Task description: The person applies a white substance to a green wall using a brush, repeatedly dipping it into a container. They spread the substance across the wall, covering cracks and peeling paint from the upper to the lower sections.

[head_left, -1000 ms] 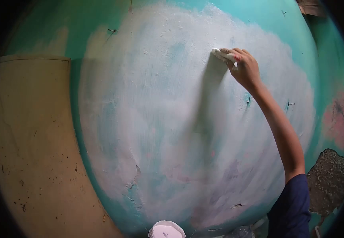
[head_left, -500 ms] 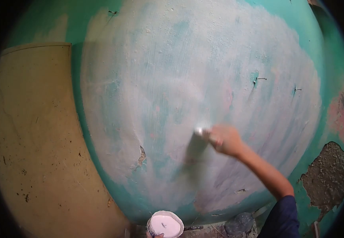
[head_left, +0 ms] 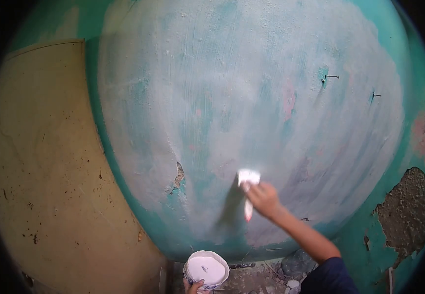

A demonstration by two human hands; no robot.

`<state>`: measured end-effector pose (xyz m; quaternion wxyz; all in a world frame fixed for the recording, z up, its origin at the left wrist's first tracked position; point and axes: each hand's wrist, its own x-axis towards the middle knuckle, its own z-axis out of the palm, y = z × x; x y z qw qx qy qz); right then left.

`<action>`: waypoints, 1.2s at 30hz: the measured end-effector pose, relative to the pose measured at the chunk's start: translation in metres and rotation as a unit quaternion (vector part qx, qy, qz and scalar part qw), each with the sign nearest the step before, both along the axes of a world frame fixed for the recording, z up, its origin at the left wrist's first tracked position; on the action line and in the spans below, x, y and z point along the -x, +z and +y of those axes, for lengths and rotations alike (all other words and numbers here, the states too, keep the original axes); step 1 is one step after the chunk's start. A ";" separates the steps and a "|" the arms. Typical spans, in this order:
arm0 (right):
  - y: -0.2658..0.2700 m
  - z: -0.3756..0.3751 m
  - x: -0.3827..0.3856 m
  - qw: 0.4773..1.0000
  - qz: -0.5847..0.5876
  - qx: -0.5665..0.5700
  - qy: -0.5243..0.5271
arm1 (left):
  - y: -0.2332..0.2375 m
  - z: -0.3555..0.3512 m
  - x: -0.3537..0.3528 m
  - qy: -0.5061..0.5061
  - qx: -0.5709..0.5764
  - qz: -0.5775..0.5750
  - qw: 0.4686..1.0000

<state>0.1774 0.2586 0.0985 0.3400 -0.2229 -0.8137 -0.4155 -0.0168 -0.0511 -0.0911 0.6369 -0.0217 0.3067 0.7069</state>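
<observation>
My right hand (head_left: pixel 262 197) is closed round the handle of a paintbrush (head_left: pixel 248 177), whose white-coated bristles point up and lie at or close to the wall (head_left: pixel 198 112). The wall is green with a large patch of streaky whitish paint. At the bottom of the view, my left hand (head_left: pixel 193 286) grips the near left side of a round bucket (head_left: pixel 206 267) of white paint. Its fingers and thumb show at the rim. A small dark spot marks the paint's surface.
A tan board (head_left: pixel 51 161) with dark specks stands at the left. Two nails (head_left: pixel 331 77) stick out at the upper right. Broken plaster (head_left: pixel 408 210) shows at the lower right. Rubble (head_left: pixel 293 283) and a grey rounded object (head_left: pixel 298 263) lie on the floor.
My right hand has moved down and slightly left, with the brush turned so its bristles point up. The bucket and my left hand appear slightly higher and to the right. The wall view has shifted.
</observation>
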 end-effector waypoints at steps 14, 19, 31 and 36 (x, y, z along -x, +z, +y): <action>0.184 0.009 -0.010 0.986 0.149 0.052 0.059 | 0.022 -0.023 -0.006 0.045 -0.168 0.540 0.823; 0.236 0.009 -0.006 0.990 0.133 -0.054 0.004 | -0.023 -0.015 0.002 -0.017 -0.062 0.207 0.976; 0.226 0.053 -0.035 0.966 0.160 0.169 0.116 | -0.071 0.011 -0.007 0.001 -0.036 0.180 0.983; 0.424 0.059 -0.066 0.962 0.232 0.060 0.129 | -0.087 0.054 -0.010 0.039 -0.133 0.207 0.969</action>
